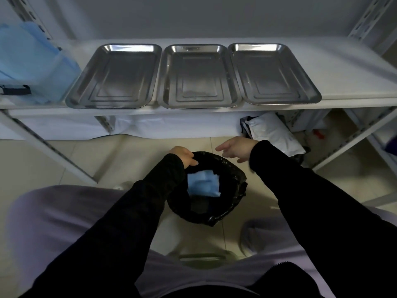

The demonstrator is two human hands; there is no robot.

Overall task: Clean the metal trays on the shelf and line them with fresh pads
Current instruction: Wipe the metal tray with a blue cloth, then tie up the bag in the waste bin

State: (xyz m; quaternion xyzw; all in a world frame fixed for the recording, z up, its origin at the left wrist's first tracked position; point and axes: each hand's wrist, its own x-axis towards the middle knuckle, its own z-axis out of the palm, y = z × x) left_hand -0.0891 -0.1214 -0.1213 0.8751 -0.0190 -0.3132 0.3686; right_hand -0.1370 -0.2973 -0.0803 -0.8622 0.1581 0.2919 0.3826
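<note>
Left hand (pixel 182 156) gripping bag (pixel 233 169) rim, right hand (pixel 234 148) loose, fingers spread, holding nothing, just over far rim. Blue pad (pixel 203 182) down inside bag. Shelf (pixel 354 82) above: three trays (pixel 197 76) side by side, bare. Pad stack (pixel 28 61) at left end.

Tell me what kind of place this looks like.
Probably a clinic or lab supply room, at a guess: three steel trays in a row on white slotted shelving, a stack of blue pads beside them, a black bin bag below.
</note>
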